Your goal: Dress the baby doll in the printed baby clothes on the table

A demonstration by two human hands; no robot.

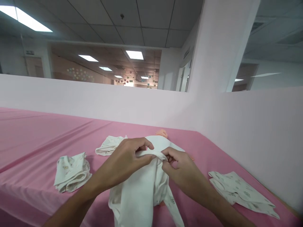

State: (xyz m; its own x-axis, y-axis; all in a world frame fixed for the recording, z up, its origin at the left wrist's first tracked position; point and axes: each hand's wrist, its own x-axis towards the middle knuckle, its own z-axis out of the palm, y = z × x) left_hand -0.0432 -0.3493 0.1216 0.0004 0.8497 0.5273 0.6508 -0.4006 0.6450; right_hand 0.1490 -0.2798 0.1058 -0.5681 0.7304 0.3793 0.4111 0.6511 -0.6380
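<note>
A doll lies on the pink-covered table, its head at the far end and most of its body hidden under cloth. Over and in front of it is a white baby garment, hanging toward me, with a printed strip at its lower right. My left hand pinches a rolled edge of this garment between thumb and fingers. Close beside it, my right hand is closed on the right end of the same edge. A bit of the doll's limb shows below the cloth.
Folded printed baby clothes lie at the left, with another folded piece behind them. A printed garment lies flat at the right. Pink cloth covers the table, and white walls with windows border its back and right.
</note>
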